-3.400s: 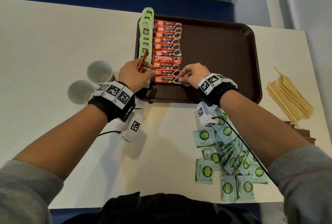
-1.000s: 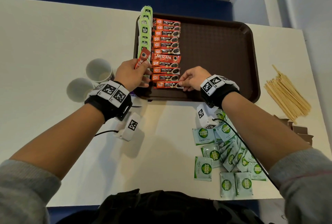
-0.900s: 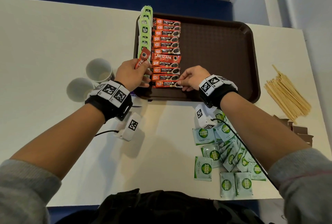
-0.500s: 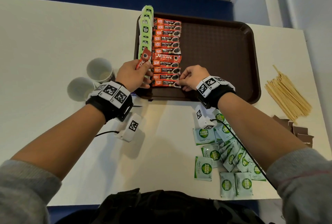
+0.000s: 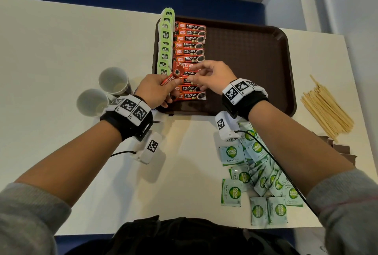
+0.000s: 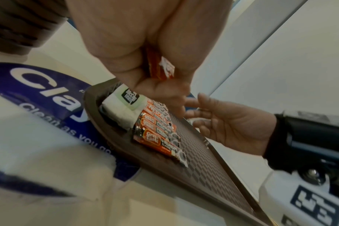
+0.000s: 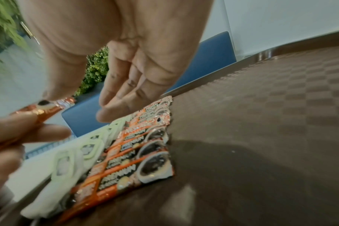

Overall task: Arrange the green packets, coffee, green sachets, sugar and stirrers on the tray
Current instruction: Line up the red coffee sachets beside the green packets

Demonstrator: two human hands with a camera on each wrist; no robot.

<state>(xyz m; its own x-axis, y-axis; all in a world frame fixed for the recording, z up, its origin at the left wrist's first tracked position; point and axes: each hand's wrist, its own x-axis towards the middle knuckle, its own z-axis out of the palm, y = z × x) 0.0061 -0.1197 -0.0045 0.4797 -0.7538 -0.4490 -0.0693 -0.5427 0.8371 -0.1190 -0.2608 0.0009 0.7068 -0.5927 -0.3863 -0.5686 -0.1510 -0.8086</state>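
Note:
A brown tray (image 5: 245,60) holds a column of green packets (image 5: 165,44) along its left edge. Beside them lies a column of orange coffee sachets (image 5: 190,50). My left hand (image 5: 163,89) hovers over the tray's near left corner and grips a red Nescafe coffee stick (image 5: 172,78), also seen as the stick (image 6: 162,69) in the left wrist view. My right hand (image 5: 196,72) is above the coffee column. Its fingers (image 7: 114,97) are loosely extended beside the stick's tip (image 7: 46,107), holding nothing. Green sachets (image 5: 255,173) lie heaped on the table, near right.
Wooden stirrers (image 5: 325,109) lie in a bundle right of the tray, with brown sugar packets (image 5: 340,148) just beyond them at the table edge. Two paper cups (image 5: 113,80) (image 5: 92,101) stand left of the tray. The tray's right half (image 5: 255,83) is bare.
My right hand left the nearest coffee sachet in the column, rose and moved up-left to the stick's tip. My left hand tilted the red stick toward it.

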